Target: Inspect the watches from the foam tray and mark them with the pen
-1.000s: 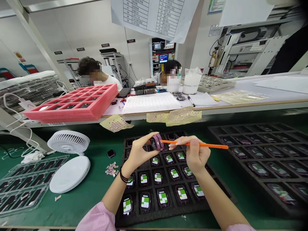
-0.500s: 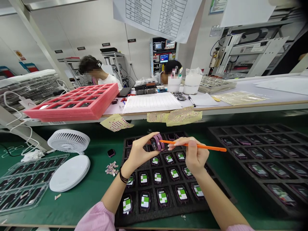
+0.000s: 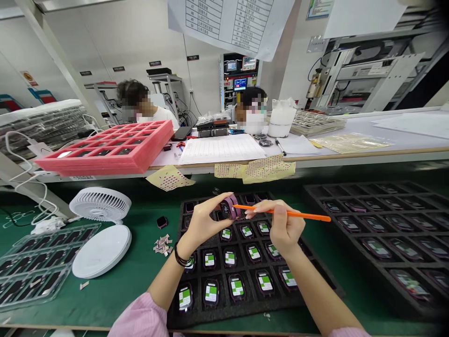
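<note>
Between the thumb and fingers of my left hand (image 3: 202, 219) is a purple smartwatch case (image 3: 229, 207), tilted so its dark face points left. My right hand (image 3: 282, 222) pinches a thin orange stick (image 3: 301, 215), whose pointed end meets the side of the case. Below both hands lies a black foam tray (image 3: 196, 318) with several watch cases in its pockets, many with green and white screens (image 3: 237, 288). Another dark watch case (image 3: 162, 222) rests on the green mat left of the tray, beside a small pile of pale tabs (image 3: 163, 245).
A second black foam tray (image 3: 354, 262) stands at right. On the left are a white fan (image 3: 101, 252) and clear plastic trays (image 3: 45, 262). A raised shelf ahead bears a pink foam tray (image 3: 140, 159) and paper sheets (image 3: 220, 150). Two people sit beyond it.
The watch face in my left hand now shows faint lit marks where it looked darker before. Both hands and the orange stick stay nearly in place.
</note>
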### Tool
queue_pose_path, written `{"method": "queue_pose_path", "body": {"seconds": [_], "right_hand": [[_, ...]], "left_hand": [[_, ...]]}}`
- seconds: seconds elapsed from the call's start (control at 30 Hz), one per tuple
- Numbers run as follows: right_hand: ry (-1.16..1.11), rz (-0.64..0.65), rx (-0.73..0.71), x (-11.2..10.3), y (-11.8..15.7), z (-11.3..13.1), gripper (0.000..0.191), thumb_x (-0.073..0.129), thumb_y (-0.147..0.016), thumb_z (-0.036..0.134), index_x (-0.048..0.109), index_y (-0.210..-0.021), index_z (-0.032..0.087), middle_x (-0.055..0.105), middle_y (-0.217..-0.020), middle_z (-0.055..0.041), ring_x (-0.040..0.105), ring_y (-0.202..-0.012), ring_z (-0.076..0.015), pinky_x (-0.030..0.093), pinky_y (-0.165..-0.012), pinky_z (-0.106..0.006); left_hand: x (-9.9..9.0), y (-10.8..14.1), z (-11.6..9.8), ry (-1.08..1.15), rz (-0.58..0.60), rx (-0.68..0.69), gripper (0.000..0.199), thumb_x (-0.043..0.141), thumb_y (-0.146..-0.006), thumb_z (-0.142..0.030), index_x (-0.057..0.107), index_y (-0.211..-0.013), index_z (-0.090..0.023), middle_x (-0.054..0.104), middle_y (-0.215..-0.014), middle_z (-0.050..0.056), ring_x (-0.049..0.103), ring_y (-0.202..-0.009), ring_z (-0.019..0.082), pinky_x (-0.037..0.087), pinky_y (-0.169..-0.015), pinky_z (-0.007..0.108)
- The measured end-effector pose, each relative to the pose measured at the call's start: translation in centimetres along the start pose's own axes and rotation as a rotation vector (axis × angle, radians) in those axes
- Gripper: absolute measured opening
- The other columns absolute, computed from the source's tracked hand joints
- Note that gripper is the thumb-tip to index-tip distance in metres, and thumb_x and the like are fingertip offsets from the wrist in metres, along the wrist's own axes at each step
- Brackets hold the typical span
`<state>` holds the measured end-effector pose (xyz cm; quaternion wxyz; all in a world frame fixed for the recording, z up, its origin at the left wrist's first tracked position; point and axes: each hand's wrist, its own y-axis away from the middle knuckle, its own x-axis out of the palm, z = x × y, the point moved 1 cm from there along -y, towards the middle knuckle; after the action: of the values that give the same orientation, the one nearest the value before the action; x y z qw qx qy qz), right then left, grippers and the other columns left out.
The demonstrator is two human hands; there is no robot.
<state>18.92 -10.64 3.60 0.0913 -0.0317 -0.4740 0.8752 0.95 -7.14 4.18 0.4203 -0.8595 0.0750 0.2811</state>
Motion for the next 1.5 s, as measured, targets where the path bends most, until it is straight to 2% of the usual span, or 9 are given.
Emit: {"method": "queue_pose_path", "body": {"seconds": [0.27,0.4,0.47,0.53,0.63,0.7,0.8,0.93,1.5], "right_hand": [[0.064,0.076,0.063,0.4,-0.1,-0.1,0.035,0.036,-0.097,0.034,0.065,-0.079,0.023,0.070,-0.068,-0.0035,0.068,-0.059,-0.0177,0.056,-0.061,-0.034],[-0.085,0.044,0.146,0.5,-0.4,-0.2,0.031,0.034,-0.098,0.034,0.058,-0.082,0.022,0.069,-0.064,-0.0017,0.068,-0.058,-0.0174,0.056,-0.060,-0.034],[-0.136,-0.014,0.219,0.7,-0.5,-0.5,0.027,0.035,-0.098,0.035,0.053,-0.083,0.022,0.069,-0.069,-0.0016,0.069,-0.065,-0.0176,0.057,-0.066,-0.035],[-0.120,-0.015,0.335,1.2,-0.7,-1.0,0.020,0.042,-0.095,0.037,0.049,-0.083,0.022,0.070,-0.083,-0.0036,0.069,-0.078,-0.0177,0.056,-0.075,-0.037],[-0.141,0.135,0.518,2.1,-0.6,-2.0,0.025,0.064,-0.083,0.036,0.042,-0.080,0.023,0.066,-0.096,-0.0031,0.064,-0.087,-0.0162,0.054,-0.077,-0.033],[-0.196,0.225,0.591,2.6,-0.5,-2.7,0.038,0.075,-0.072,0.033,0.038,-0.076,0.023,0.060,-0.086,0.0016,0.060,-0.076,-0.0129,0.052,-0.067,-0.026],[-0.276,0.240,0.659,2.8,-0.5,-3.1,0.044,0.078,-0.067,0.031,0.036,-0.072,0.023,0.049,-0.071,0.0068,0.049,-0.059,-0.0085,0.043,-0.054,-0.021],[-0.432,0.198,0.754,2.7,-0.9,-2.6,0.043,0.075,-0.069,0.035,0.034,-0.070,0.022,0.046,-0.067,0.0071,0.048,-0.060,-0.0093,0.041,-0.054,-0.022],[-0.415,0.163,0.792,2.6,-0.7,-3.0,0.047,0.077,-0.067,0.036,0.032,-0.065,0.021,0.033,-0.062,0.0084,0.033,-0.054,-0.0072,0.031,-0.052,-0.020]], "left_hand": [[0.2,-0.2,0.5,0.008,-0.022,-0.047,0.051,0.070,-0.067,-0.013,0.062,-0.117,-0.019,0.071,-0.107,0.005,0.070,-0.084,0.019,0.059,-0.073,0.028],[0.3,-0.3,0.4,0.008,-0.004,-0.075,0.049,0.069,-0.069,-0.014,0.061,-0.118,-0.020,0.070,-0.110,0.006,0.069,-0.089,0.020,0.059,-0.072,0.029],[0.3,-0.2,0.4,-0.022,-0.003,-0.057,0.049,0.069,-0.070,-0.015,0.060,-0.118,-0.020,0.068,-0.114,0.007,0.067,-0.097,0.021,0.059,-0.073,0.030],[0.4,-0.1,0.5,-0.075,-0.004,-0.033,0.049,0.069,-0.070,-0.015,0.060,-0.117,-0.021,0.066,-0.118,0.007,0.064,-0.105,0.023,0.059,-0.077,0.032],[0.4,-0.1,0.6,-0.146,-0.006,-0.007,0.045,0.069,-0.070,-0.016,0.061,-0.114,-0.021,0.063,-0.120,0.008,0.059,-0.110,0.024,0.057,-0.084,0.037],[0.5,-0.1,0.6,-0.163,-0.005,-0.003,0.043,0.068,-0.071,-0.016,0.061,-0.112,-0.021,0.062,-0.118,0.008,0.059,-0.108,0.024,0.057,-0.086,0.038],[0.6,-0.1,0.4,-0.139,0.012,-0.007,0.042,0.067,-0.072,-0.016,0.059,-0.113,-0.021,0.062,-0.116,0.008,0.060,-0.106,0.022,0.057,-0.082,0.035],[0.5,-0.2,0.1,-0.051,0.010,-0.004,0.045,0.069,-0.076,-0.027,0.055,-0.119,-0.022,0.061,-0.115,0.009,0.061,-0.104,0.021,0.059,-0.072,0.030],[0.3,-0.1,-0.1,0.010,-0.013,0.025,0.045,0.069,-0.078,-0.029,0.053,-0.119,-0.022,0.061,-0.116,0.010,0.060,-0.107,0.022,0.059,-0.072,0.030]]}}
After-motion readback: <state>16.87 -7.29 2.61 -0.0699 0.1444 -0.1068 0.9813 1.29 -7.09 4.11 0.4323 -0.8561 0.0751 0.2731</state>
